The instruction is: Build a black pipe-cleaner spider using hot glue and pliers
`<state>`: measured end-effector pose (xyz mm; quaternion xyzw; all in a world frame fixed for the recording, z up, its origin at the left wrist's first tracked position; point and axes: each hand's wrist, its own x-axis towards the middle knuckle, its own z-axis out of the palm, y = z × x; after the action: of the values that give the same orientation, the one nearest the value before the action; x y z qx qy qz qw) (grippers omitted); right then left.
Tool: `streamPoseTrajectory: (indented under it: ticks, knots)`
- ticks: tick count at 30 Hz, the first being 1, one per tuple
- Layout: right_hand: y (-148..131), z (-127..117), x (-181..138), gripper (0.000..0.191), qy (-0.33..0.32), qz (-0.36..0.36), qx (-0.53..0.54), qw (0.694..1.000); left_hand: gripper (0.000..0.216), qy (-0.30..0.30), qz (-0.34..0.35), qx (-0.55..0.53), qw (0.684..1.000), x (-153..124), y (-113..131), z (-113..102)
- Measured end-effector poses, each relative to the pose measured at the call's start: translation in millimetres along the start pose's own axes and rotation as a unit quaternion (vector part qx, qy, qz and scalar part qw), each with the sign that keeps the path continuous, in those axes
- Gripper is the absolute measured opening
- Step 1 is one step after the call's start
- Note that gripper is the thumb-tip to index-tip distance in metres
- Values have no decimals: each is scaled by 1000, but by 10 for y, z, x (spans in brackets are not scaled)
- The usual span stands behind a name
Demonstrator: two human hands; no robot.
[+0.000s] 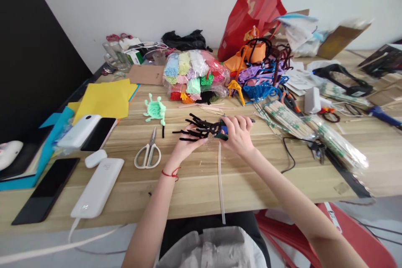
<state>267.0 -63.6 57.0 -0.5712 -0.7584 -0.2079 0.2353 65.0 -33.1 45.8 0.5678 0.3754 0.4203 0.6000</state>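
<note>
My left hand (186, 142) is closed around a bunch of black pipe cleaners (196, 126), whose ends stick out to the left and upward. In my right hand (238, 133) is a pair of pliers (215, 128) with dark blue and green handles. The jaws of the pliers are at the black pipe cleaners; whether they bite on one I cannot tell. A mint-green pipe cleaner figure (155, 109) lies to the left, a short black piece (163, 131) beneath it. White-handled scissors (148, 150) rest left of my left hand.
Behind my hands lies a clear bag of coloured pipe cleaners (194, 73). Bundles of wrapped sticks (287, 118) are on the right. Phones (47, 188) and a white power bank (98, 188) occupy the left. A translucent glue stick (221, 184) reaches the front table edge.
</note>
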Motion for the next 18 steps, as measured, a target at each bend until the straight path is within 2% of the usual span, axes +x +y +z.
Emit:
streamPoseTrajectory:
  ticks: [7,18]
  knots:
    - [103,-51,22,47,6,-29,-2,1000,36,-11,-1,28,1000,6,-11,-25]
    - [215,-144,212,47,-55,-128,1,990,40,-28,-12,17,999,20,-17,-21]
